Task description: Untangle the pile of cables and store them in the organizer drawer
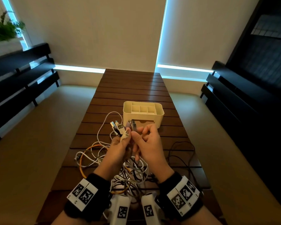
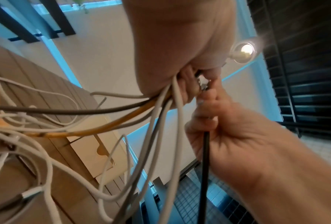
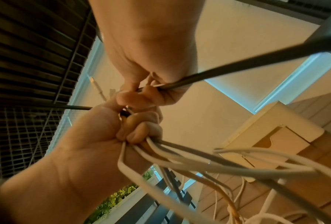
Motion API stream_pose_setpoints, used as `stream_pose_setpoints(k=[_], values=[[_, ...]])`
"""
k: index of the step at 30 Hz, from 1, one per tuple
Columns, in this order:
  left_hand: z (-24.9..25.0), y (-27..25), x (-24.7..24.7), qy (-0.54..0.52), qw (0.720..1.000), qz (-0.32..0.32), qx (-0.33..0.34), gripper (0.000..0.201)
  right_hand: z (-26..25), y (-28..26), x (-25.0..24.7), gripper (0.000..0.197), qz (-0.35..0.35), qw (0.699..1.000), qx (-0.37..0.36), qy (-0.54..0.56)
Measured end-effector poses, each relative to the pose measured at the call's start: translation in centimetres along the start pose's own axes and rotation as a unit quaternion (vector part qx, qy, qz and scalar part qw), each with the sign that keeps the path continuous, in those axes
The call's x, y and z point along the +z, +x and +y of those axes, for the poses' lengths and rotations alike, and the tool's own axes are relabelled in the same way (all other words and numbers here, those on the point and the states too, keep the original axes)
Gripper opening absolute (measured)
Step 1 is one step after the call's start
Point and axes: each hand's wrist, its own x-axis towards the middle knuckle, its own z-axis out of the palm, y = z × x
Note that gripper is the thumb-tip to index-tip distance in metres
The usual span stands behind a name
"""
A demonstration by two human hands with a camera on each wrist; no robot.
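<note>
Cable pile (image 1: 120,166): tangled white, grey, orange and black leads, lying on the near half of the slatted wooden table (image 1: 133,88), directly below both hands. Several leads rise from the pile into the hands; the rest stay on the tabletop. One white loop (image 1: 104,124) reaches fwd toward the organizer. A black cable (image 1: 182,158) runs in loose curves on the table to the right of the pile.

Connector ends (image 1: 118,127): a bunch of USB-type plugs fans out above the left hand, just in front of the organizer's drawer face.

Left hand (image 1: 120,148): fingers curled tight round a bundle of approx. five or six leads, incl. the orange cable (image 2: 103,128) and white and grey ones, which trail down out of the fist in the left wrist view.

Right hand (image 1: 150,143): touching the left hand, thumb and fingers pinching a metal plug (image 1: 133,125) at the top. The black cable (image 2: 204,174) passes through this fist and hangs below it.

Organizer (image 1: 143,111): cream plastic box w/ open compartments on top, standing mid-table beyond the hands. Its drawer (image 1: 144,123) sits in the front face, notch at the top edge; whether it is fully closed cannot be told.

Surroundings: dark slatted benches either side, pale wall behind, green plant (image 1: 2,30) at far left.
</note>
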Motion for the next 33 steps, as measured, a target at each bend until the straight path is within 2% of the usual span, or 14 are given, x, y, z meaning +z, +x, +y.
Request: stream_pose_setpoints(k=[3, 5, 8, 12, 14, 16, 19, 21, 22, 24, 26, 28, 30, 33], values=[[0.8, -0.1, 0.0, -0.011, 1.000, -0.024, 0.014, 0.045, 0.0, 0.2, -0.1, 0.039, -0.016, 0.996, 0.044, -0.077], [2.2, 0.3, -0.6, -0.075, 0.996, 0.002, 0.057, 0.038, -0.1, 0.1, -0.9, 0.039, -0.107, 0.984, 0.083, -0.117], [5.9, 1.0, -3.3, -0.206, 0.967, 0.068, 0.136, 0.041, -0.8, -0.6, -3.6, 0.022, -0.230, 0.950, 0.128, -0.168], [8.9, 1.5, -9.4, -0.286, 0.926, 0.088, 0.229, 0.034, -0.9, -0.5, -9.2, 0.024, -0.277, 0.889, 0.179, -0.318], [9.0, 2.2, -13.8, -0.299, 0.919, 0.117, 0.227, 0.017, -0.6, -0.4, -11.6, 0.026, -0.256, 0.876, 0.206, -0.352], [8.6, 2.7, -18.0, -0.252, 0.930, 0.174, 0.201, 0.024, -0.5, -0.5, -12.8, 0.028, -0.208, 0.892, 0.195, -0.350], [9.5, 0.9, -12.8, -0.024, 0.974, 0.078, 0.210, 0.042, -1.2, -0.3, -11.3, 0.026, -0.187, 0.920, 0.131, -0.319], [8.2, -0.5, -8.2, 0.101, 0.971, 0.024, 0.215, 0.020, -1.9, 0.1, -8.9, 0.023, -0.200, 0.930, 0.083, -0.298], [7.7, -0.6, -6.9, 0.122, 0.977, -0.004, 0.172, 0.020, -2.2, 0.3, -7.6, 0.022, -0.212, 0.931, 0.060, -0.293], [5.8, -0.8, -5.0, 0.216, 0.970, -0.088, 0.074, 0.044, -2.5, 0.6, -5.1, 0.020, -0.229, 0.932, 0.026, -0.280], [4.6, -1.4, -3.1, 0.294, 0.942, -0.163, 0.015, 0.026, -2.2, 1.1, -3.2, 0.021, -0.217, 0.943, 0.004, -0.254], [3.9, -1.6, -1.7, 0.310, 0.940, -0.141, 0.009, 0.007, -1.9, 1.4, -2.4, 0.020, -0.179, 0.955, 0.007, -0.237], [3.6, -1.1, -2.4, 0.289, 0.955, -0.069, 0.020, 0.011, -1.7, 1.4, -2.5, 0.019, -0.175, 0.956, 0.031, -0.235], [4.5, -0.6, -3.6, 0.176, 0.983, -0.014, 0.042, 0.010, -1.9, 0.9, -2.9, 0.011, -0.271, 0.945, 0.088, -0.161]])
